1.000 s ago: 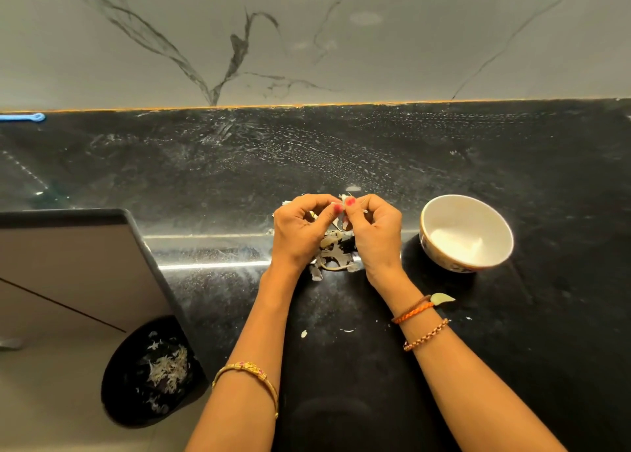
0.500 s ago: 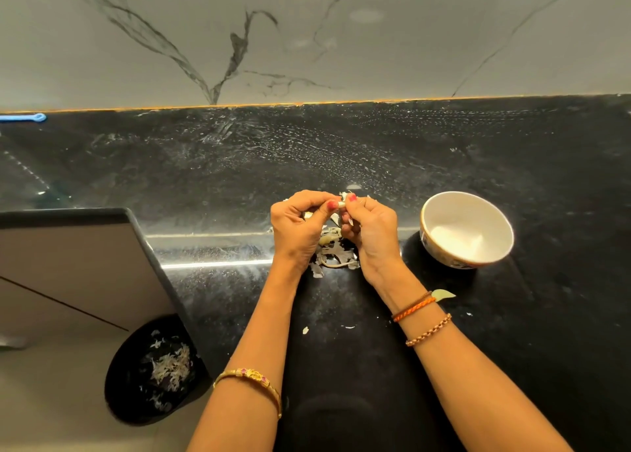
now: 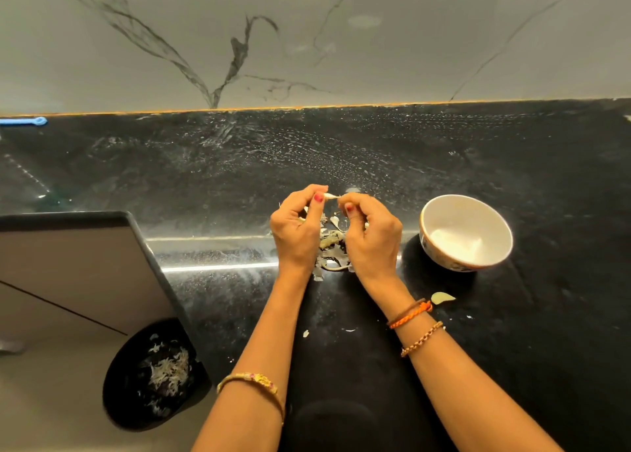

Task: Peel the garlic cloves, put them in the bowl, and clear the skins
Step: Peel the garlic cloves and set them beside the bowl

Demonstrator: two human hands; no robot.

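While I'm watching this feed from the head cam, the black countertop [image 3: 341, 164] fills most of the view, with a dark bin [image 3: 150, 373] down at the lower left that already has pale skins in it. Next biggest is the white bowl [image 3: 466, 233] off to the right, well apart from the action; I honestly can't tell if any peeled cloves are in there, it just looks washed out. Between my wrists sits a pile of skins [image 3: 333, 250] on the counter, so clearing isn't done. One loose clove [image 3: 443, 298] lies near my right wrist. My left hand [image 3: 298, 228] and right hand [image 3: 372, 236] are both curled, fingertips pinching a small garlic clove [image 3: 331, 196] held up between them. I'd say we're mid-peel, with bowl drop and cleanup left.
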